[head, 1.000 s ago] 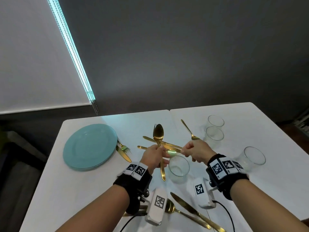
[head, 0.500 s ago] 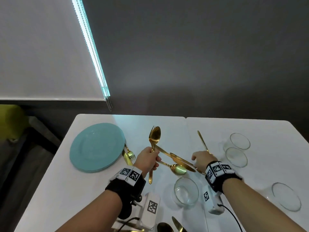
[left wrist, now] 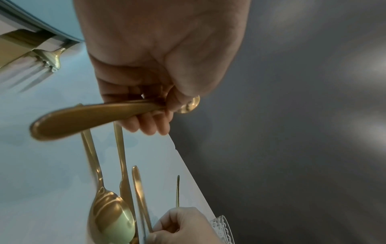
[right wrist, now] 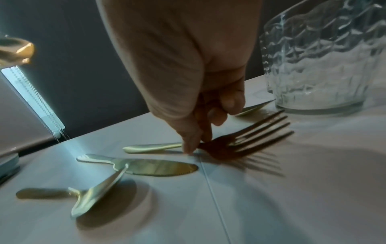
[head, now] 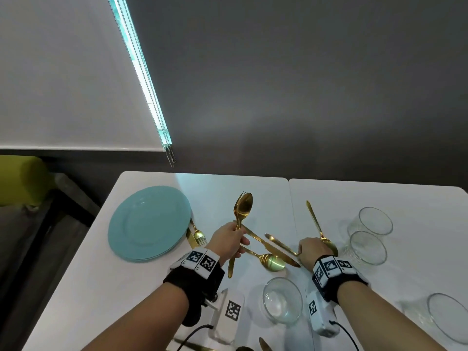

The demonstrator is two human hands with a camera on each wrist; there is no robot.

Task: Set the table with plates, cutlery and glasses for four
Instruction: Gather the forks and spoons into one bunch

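White worktop (head: 76,287), two leaves joined at a seam. Stack of teal plates (head: 149,224) at far left corner, taken here as landmark. Just right of the stack, partly tucked under its rim: gold fork (head: 198,234) and gold knife (head: 191,240). Further right of the stack, raised off the worktop: left hand (head: 228,241), grip clamped on handles of a gold spoon (head: 244,206) and a second fork behind it, heads pointing up and away. Right of that hand, flat on the worktop: gold table knife (head: 268,247) and large gold spoon (head: 272,260), bowl up. Right again, across the seam: right hand (head: 312,250), fingertips (right wrist: 189,148) together, pinching the neck of a dark-looking gold fork (right wrist: 240,142), tines just off the surface. Beyond that hand: another gold utensil (head: 314,221), lying. Far right of the stack: four clear glasses, two close together (head: 371,221) (head: 368,248), one near front centre (head: 282,301), one at right edge (head: 447,317). Wrist bands with printed markers on both arms.
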